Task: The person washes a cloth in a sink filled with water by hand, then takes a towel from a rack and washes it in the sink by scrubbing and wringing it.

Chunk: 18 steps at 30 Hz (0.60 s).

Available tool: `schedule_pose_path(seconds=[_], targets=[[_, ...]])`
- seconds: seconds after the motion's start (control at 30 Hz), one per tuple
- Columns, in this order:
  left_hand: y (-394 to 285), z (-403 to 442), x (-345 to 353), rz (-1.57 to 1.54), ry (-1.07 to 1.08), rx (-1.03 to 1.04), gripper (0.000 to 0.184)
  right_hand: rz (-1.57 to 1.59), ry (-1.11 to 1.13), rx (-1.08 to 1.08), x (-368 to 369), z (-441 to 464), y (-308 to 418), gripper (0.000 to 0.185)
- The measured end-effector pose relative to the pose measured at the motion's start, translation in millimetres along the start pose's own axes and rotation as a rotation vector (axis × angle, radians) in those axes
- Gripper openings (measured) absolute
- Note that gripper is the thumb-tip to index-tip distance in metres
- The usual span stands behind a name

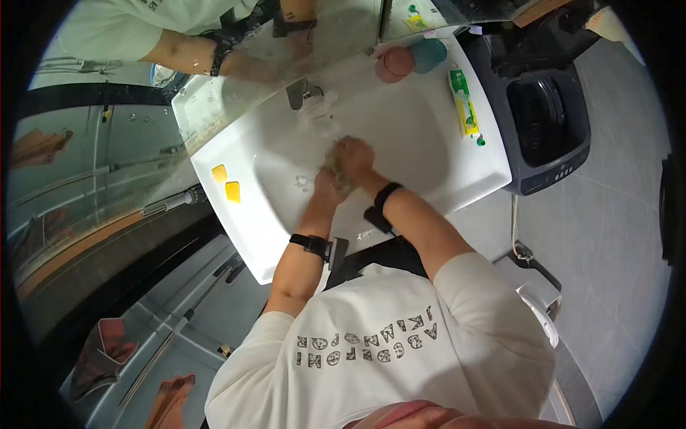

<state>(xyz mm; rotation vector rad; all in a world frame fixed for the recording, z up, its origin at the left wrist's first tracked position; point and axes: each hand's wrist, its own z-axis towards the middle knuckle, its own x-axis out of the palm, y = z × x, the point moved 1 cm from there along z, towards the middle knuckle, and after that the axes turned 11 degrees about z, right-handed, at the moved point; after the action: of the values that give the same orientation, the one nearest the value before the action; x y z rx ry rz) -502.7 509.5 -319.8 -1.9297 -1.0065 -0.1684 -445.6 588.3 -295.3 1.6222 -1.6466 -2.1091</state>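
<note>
Over the sink [421,132], our left hand [333,186] and right hand [356,156] together, whether gripping anything we cannot tell, tap [295,94] just beyond, toothpaste [463,101] on right rim

The sink [489,161] has a smooth, glossy white finish like glazed ceramic, and the faucet [296,95] looks like metal with a sheen. The mirror [336,32] is shiny glass, speckled with spots. Two cups, one pink [395,65] and one blue [430,55], look like smooth, translucent plastic; the tube [463,102] has a glossy printed skin. The shirt [371,300] is soft, matt cloth with printed letters, the dark appliance [525,184] resembles smooth plastic, and the grey floor [614,222] looks like low-sheen tile.
</note>
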Motion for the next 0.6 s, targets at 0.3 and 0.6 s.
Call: schedule_pose_path(seconds=[0.3,0.6], targets=[[-8,-16,20,-0.323,0.198,-0.167,0.044,-0.236,0.009,-0.088,15,-14,18,0.028],[6,-27,-21,-0.321,0.123,-0.123,0.033,0.242,0.121,0.222,11,-55,66,0.032]])
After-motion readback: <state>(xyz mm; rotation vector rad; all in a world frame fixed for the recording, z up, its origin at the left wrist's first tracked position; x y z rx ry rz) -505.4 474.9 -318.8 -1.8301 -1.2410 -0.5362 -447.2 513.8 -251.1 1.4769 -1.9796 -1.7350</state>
